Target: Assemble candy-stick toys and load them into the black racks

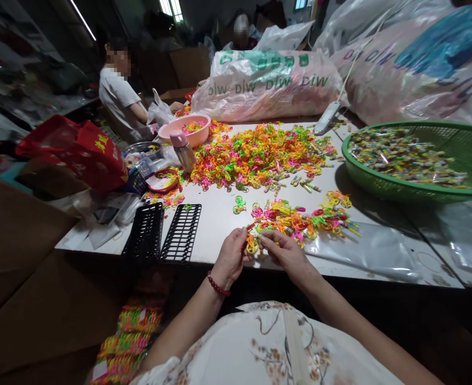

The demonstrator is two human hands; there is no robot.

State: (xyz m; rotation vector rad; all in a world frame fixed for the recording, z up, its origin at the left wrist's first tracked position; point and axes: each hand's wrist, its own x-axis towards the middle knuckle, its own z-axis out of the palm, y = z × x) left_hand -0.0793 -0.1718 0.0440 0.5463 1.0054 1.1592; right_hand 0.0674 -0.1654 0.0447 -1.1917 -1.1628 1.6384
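Observation:
Close to the table's front edge, my left hand (233,250) is closed on a small orange-and-yellow plastic toy bicycle (252,244); a red bit shows by the thumb. My right hand (287,252) meets it from the right, its thumb and forefinger pinched at the toy's side. What the right fingertips grip is too small to make out. Just beyond the hands lies a loose pile of bright plastic toys (288,216), some with candy-like tubes. A single green toy bicycle (240,205) rests apart to the left of that pile.
A large heap of toys (256,152) covers the table's middle. Left are black slotted racks (182,232), a flask (182,152), a pink basin (198,136) and a red bag (87,152). Right are a green basket (404,192) and plastic sheets (364,251). A co-worker (119,96) is beyond.

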